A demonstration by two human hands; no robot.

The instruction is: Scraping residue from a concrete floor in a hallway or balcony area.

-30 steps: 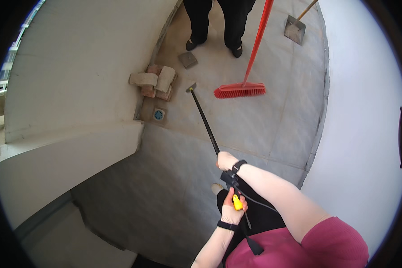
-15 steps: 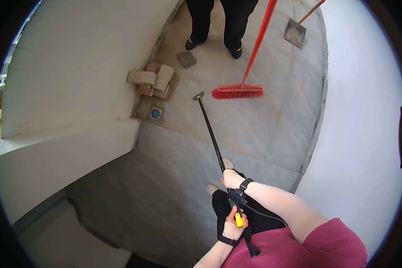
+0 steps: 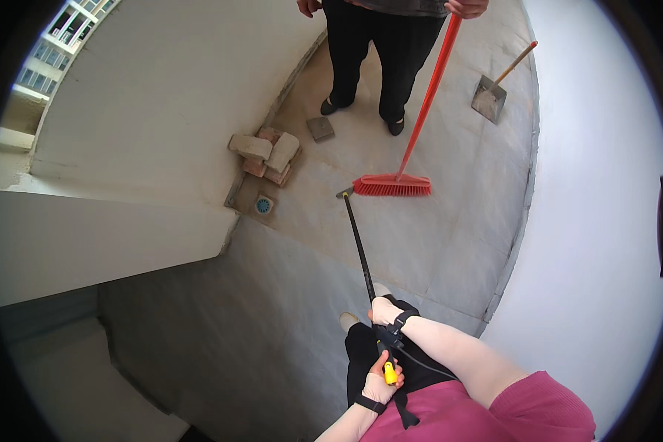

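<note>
A long black-handled scraper [image 3: 359,249] slants away from me, its small flat head down on the grey floor beside the red broom's bristles. My left hand [image 3: 379,383] is closed round the handle's yellow end, close to my body. Farther down the pole, my right hand [image 3: 383,311] wraps round it; its fingers are partly hidden. The red broom [image 3: 392,184] stands with its bristles on the floor, just right of the scraper head. Another person's hand [image 3: 468,7] holds the broom's red handle at the top.
Several bricks [image 3: 269,153] are piled against the left wall, with a blue-centred floor drain [image 3: 264,205] nearer me. A loose grey block [image 3: 320,129] lies by the person's shoes [image 3: 395,127]. A metal dustpan [image 3: 489,99] with debris rests near the white right wall [image 3: 597,221].
My view has tilted up, bringing the other person's hands into sight. The scraper head and the broom are now closer together. Both my hands keep their hold on the scraper.
</note>
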